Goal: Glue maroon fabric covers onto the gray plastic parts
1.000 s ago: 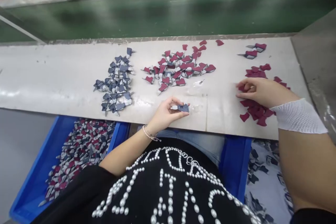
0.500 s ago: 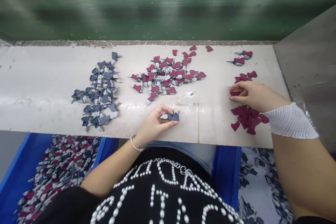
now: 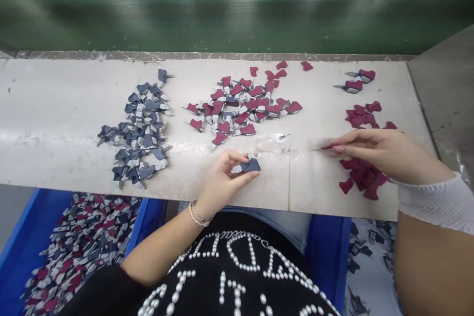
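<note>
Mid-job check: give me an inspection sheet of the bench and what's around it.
surface: pale grey-white work board, scuffed, with a thin seam right of centre.
job's things: pile of navy-and-grey pieces; pile of maroon-and-grey pieces; loose maroon cut pieces.
clutter: small clear plastic scrap.
hands: left hand pinches a navy-and-grey piece; right hand, blurred at the fingertips, is above the maroon pieces.
cables: nothing seen.
surroundings: blue plastic crate of mixed pieces; green panel behind the board.

back: glossy green conveyor belt (image 3: 237, 12) | right: grey metal side panel (image 3: 442, 103) | floor: grey (image 3: 13, 212)
</note>
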